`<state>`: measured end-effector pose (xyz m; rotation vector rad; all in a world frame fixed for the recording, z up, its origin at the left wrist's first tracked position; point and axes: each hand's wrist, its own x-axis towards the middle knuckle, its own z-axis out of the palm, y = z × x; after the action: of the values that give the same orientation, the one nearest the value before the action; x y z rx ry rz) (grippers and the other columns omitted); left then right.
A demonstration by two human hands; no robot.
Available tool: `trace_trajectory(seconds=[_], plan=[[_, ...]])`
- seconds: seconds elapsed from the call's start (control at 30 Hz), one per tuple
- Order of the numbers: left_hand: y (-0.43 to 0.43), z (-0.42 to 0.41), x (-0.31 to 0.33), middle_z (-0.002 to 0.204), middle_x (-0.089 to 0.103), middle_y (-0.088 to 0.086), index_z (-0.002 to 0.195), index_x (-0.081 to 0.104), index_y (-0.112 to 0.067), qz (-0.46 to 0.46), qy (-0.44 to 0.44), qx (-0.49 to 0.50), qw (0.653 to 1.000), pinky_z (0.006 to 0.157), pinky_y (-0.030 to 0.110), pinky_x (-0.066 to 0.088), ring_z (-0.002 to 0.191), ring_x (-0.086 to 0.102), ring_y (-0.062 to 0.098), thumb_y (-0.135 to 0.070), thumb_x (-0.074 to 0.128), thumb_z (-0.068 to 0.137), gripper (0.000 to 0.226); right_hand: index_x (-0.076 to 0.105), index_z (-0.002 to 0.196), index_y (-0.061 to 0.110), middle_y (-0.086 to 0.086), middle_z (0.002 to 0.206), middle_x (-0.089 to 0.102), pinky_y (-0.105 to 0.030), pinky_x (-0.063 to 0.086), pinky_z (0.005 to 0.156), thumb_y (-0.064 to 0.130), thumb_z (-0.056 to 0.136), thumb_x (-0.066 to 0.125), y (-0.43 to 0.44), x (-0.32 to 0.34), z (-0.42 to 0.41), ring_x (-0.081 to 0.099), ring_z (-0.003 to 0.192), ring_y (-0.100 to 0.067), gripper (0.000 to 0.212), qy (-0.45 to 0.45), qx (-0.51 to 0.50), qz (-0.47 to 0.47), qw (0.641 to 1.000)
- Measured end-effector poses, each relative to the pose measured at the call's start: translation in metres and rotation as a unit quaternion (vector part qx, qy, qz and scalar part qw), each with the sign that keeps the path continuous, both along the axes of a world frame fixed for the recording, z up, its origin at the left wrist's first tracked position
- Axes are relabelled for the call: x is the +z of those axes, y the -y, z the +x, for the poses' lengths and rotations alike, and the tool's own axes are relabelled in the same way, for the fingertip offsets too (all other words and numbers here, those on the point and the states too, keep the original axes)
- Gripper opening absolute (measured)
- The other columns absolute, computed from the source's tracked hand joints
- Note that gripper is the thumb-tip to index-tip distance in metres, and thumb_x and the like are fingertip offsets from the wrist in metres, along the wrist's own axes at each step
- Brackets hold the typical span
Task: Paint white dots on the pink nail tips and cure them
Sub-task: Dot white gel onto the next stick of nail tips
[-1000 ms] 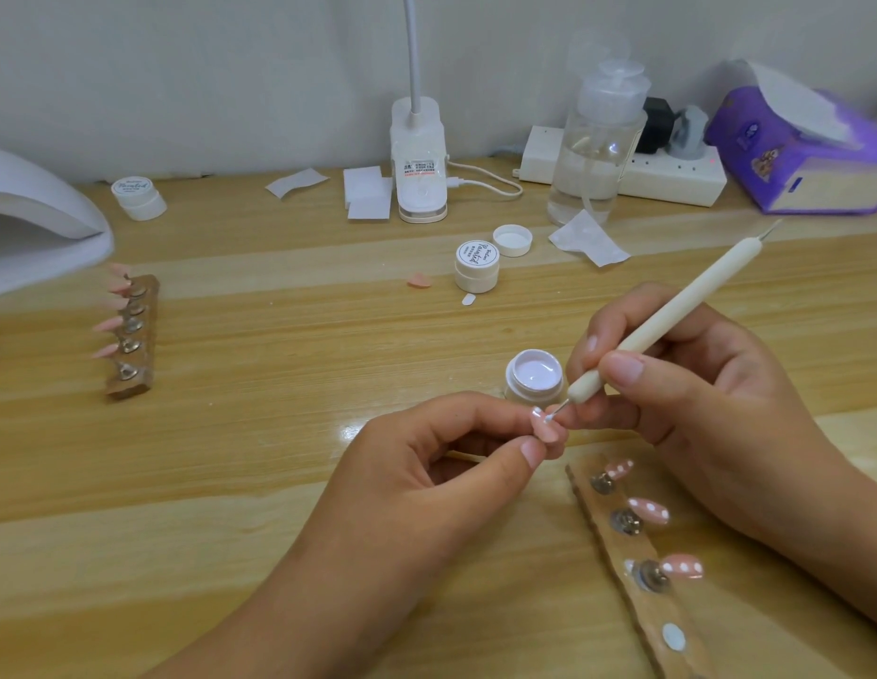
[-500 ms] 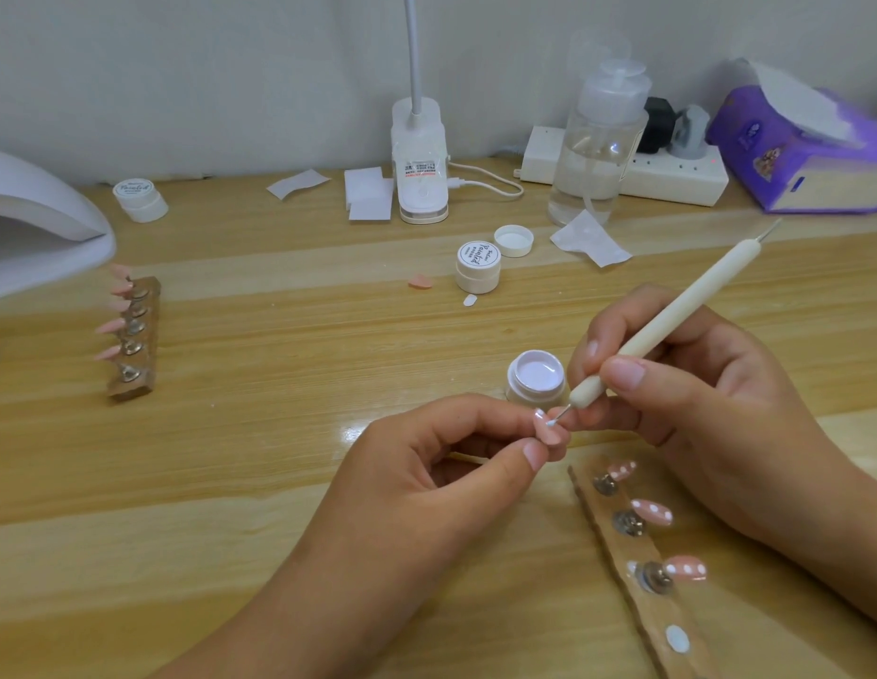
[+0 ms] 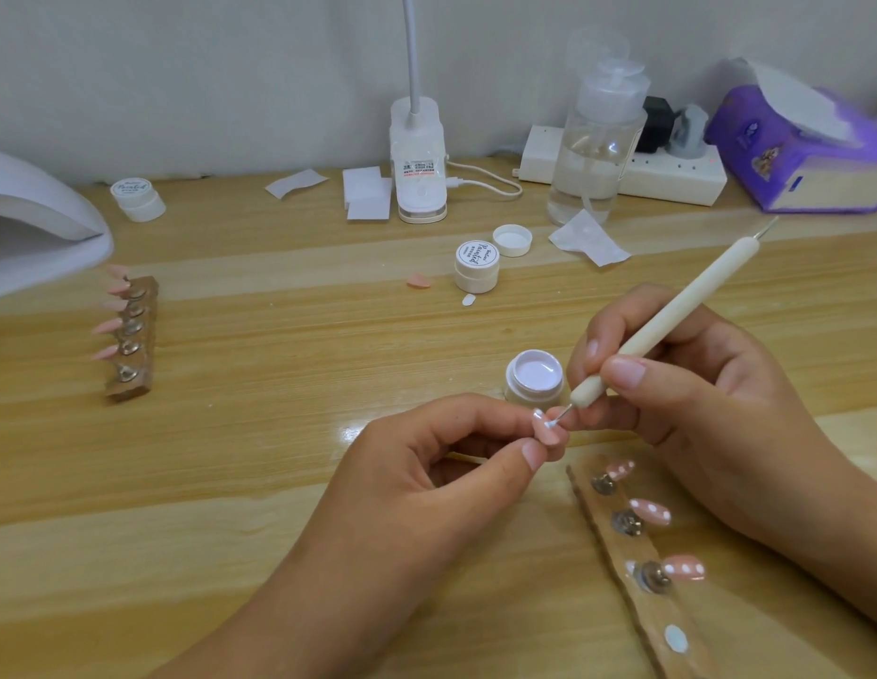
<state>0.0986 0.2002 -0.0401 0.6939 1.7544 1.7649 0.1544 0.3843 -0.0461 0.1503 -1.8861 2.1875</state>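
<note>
Dotting tool gripped by right fingers, tip still on pink nail tip pinched in left fingers. Dot mid-placement; curing pending.

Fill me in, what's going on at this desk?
A person is dotting nail tips. The left hand pinches a pink nail tip while the right hand holds a dotting tool, its metal point touching that tip. An open gel jar sits behind. Three dotted tips sit on the near holder strip; plain pink tips wait on a second holder by the curing lamp.
</note>
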Motion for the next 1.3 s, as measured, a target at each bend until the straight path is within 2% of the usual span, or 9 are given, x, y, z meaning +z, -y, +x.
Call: trace_trajectory(seconds=[0.87, 1.1, 1.2, 1.27, 1.3], plan=[[0.0005, 0.0007, 0.0001, 0.086, 0.075, -0.007, 0.084, 0.076, -0.026, -0.003, -0.002, -0.002, 1.0, 0.071, 0.012, 0.049, 0.077, 0.065, -0.001, -0.024, 0.067, 0.075, 0.014, 0.067, 0.085, 0.022, 0.003, 0.081, 0.066, -0.028, 0.057, 0.071, 0.042, 0.076, 0.076, -0.0007, -0.0012, -0.0003, 0.069, 0.075, -0.012, 0.024, -0.002, 0.004, -0.002, 1.0], [0.0005, 0.001, 0.0, 0.087, 0.076, -0.004, 0.085, 0.077, -0.026, -0.011, -0.008, -0.003, 1.0, 0.072, 0.016, 0.05, 0.079, 0.066, 0.004, -0.025, 0.067, 0.074, 0.014, 0.067, 0.085, 0.022, 0.003, 0.081, 0.067, -0.027, 0.057, 0.071, 0.042, 0.076, 0.076, -0.0012, -0.0008, -0.0005, 0.069, 0.074, -0.013, 0.024, 0.002, 0.013, 0.0, 1.0], [0.0011, 0.0011, 0.0001, 0.087, 0.075, -0.006, 0.084, 0.077, -0.028, -0.016, -0.015, -0.004, 1.0, 0.074, 0.016, 0.051, 0.082, 0.067, 0.005, -0.025, 0.067, 0.075, 0.014, 0.067, 0.083, 0.02, 0.001, 0.076, 0.066, -0.029, 0.057, 0.068, 0.029, 0.075, 0.077, -0.0018, 0.0003, -0.0005, 0.067, 0.068, -0.012, 0.015, -0.009, 0.005, -0.02, 1.0], [0.0012, 0.0008, 0.0, 0.087, 0.075, -0.007, 0.085, 0.076, -0.028, -0.016, -0.017, -0.004, 1.0, 0.074, 0.016, 0.051, 0.084, 0.068, 0.008, -0.024, 0.067, 0.075, 0.014, 0.068, 0.079, 0.019, -0.001, 0.073, 0.064, -0.029, 0.057, 0.068, 0.02, 0.077, 0.065, -0.003, 0.0012, -0.0015, 0.064, 0.065, -0.012, 0.004, -0.019, -0.027, -0.038, 0.999], [0.0013, 0.0009, 0.0, 0.087, 0.075, -0.008, 0.085, 0.076, -0.028, -0.016, -0.017, -0.005, 1.0, 0.075, 0.016, 0.051, 0.086, 0.069, 0.01, -0.024, 0.067, 0.075, 0.014, 0.068, 0.078, 0.02, 0.0, 0.072, 0.063, -0.027, 0.056, 0.069, 0.022, 0.077, 0.062, -0.0031, 0.0015, -0.002, 0.063, 0.066, -0.012, 0.006, -0.023, -0.052, -0.032, 0.998]])
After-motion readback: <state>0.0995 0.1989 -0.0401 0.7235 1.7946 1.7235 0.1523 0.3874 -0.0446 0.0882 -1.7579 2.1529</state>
